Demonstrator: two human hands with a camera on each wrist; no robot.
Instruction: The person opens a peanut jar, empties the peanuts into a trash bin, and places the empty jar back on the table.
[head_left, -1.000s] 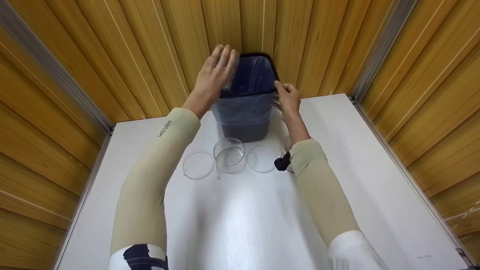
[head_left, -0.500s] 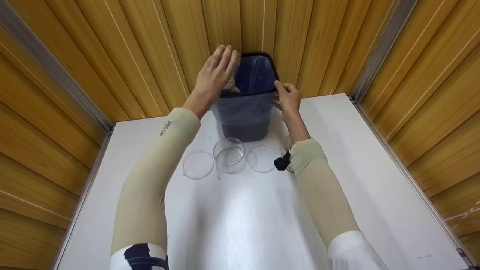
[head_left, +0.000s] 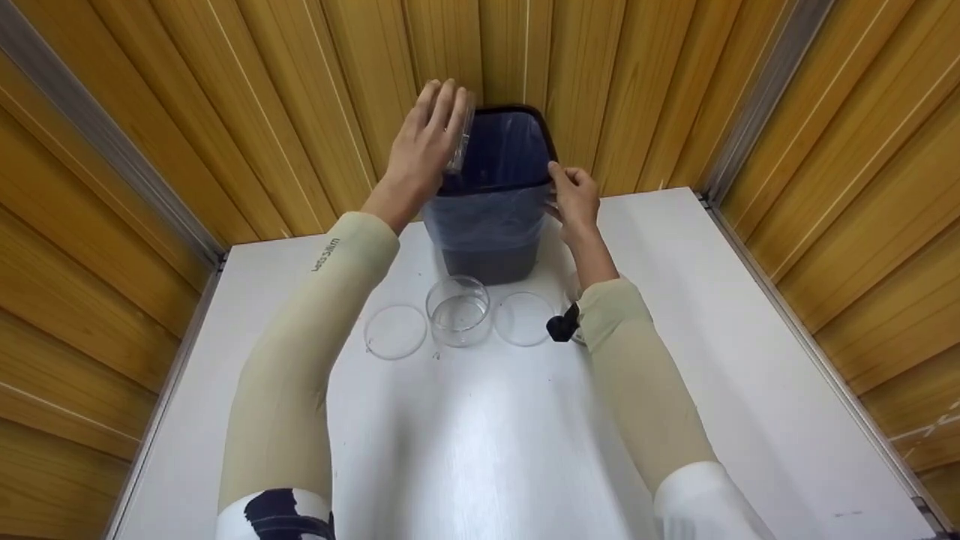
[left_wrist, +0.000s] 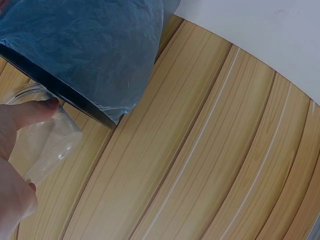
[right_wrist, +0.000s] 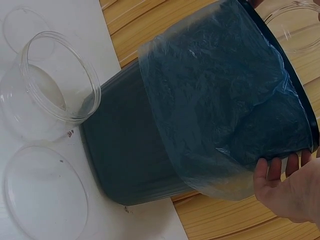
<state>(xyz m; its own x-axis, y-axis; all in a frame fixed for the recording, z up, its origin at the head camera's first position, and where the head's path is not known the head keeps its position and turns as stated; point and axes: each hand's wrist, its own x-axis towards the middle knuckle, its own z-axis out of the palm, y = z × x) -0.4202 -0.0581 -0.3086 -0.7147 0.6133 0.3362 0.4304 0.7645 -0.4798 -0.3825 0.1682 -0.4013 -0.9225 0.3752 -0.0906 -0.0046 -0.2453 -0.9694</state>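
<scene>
A dark trash can with a thin bluish bag folded over its rim stands at the back of the table. My left hand grips a clear jar, tipped on its side at the can's left rim. No contents show through the jar's wall in the left wrist view. On the opposite side, my right hand holds the can's rim, thumb on top and fingers against the bag outside. A second clear jar stands uncovered in front of the can, between two round clear lids.
Another clear container is mostly hidden behind my right wrist, near a black wrist mount. Small dark crumbs lie on the white table. Wood-patterned panels rise close behind the can.
A brownish clump showed by the tipped jar half a second ago and is now out of sight. My left hand has lifted slightly up and left with the jar; my right hand stays put.
</scene>
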